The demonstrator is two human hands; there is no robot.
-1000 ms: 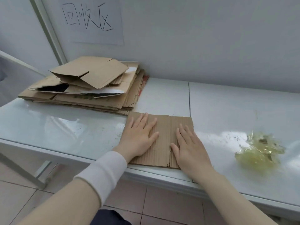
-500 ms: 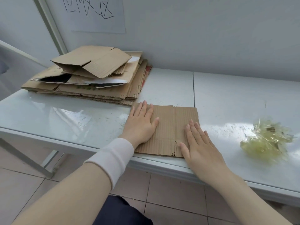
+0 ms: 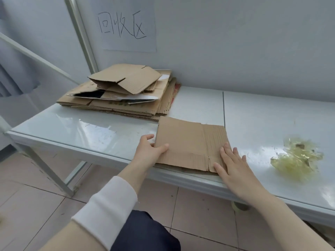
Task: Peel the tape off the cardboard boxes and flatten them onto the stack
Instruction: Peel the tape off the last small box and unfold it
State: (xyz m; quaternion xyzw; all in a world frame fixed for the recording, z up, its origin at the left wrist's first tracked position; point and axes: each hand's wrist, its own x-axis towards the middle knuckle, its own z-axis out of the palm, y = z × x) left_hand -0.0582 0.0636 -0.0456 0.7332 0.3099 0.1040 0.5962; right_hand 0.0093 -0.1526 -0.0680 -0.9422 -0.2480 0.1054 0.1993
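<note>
A flattened brown cardboard box (image 3: 188, 142) lies at the front edge of the white table (image 3: 90, 131). My left hand (image 3: 149, 151) grips its left edge, thumb on top and fingers curled under the edge. My right hand (image 3: 230, 163) rests flat, fingers spread, on the box's near right corner. Behind and to the left sits the stack of flattened cardboard (image 3: 125, 95), its topmost piece partly lifted and folded.
A crumpled wad of yellowish clear tape (image 3: 297, 158) lies on the table to the right. A paper sign with handwritten characters (image 3: 125, 26) hangs on the grey wall. The table's metal leg (image 3: 45, 169) and tiled floor are below left.
My left hand slid off the top of the flat box to its left edge and took hold of it. My right hand shifted to the right corner. The camera tilted up.
</note>
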